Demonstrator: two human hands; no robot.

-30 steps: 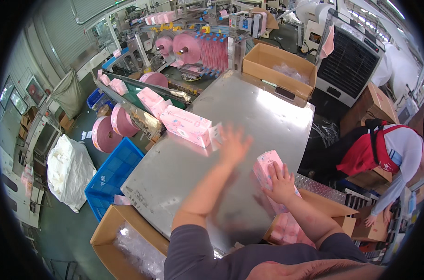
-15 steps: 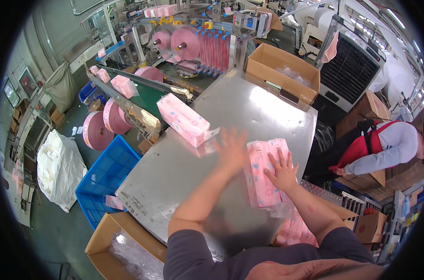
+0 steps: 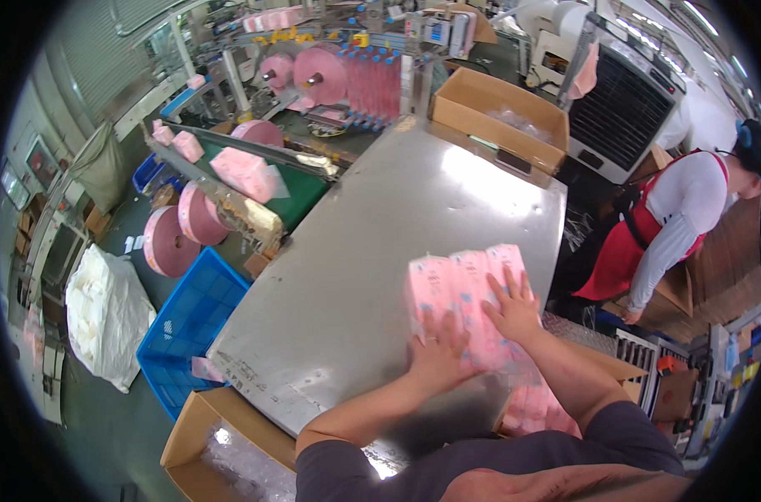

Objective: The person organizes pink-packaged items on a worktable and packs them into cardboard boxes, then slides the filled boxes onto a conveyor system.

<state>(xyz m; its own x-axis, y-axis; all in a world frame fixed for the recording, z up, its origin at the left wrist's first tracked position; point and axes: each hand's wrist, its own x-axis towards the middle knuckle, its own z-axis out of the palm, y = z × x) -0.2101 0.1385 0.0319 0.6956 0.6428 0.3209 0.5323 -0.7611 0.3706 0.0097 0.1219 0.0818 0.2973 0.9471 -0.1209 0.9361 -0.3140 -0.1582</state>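
Up from two to three, the pink packs (image 3: 460,289) now sit side by side on the metal table (image 3: 338,293), and the pack that lay by the belt's end half a second ago is gone from there: your row is one longer. Your left hand (image 3: 439,356) rests over the near part of the row's left side, fingers spread, unclenched; your right hand (image 3: 512,314) lies open-fingered on the right pack. How firmly either presses, I cannot tell. Another pack (image 3: 245,174) lies on the green belt (image 3: 301,198).
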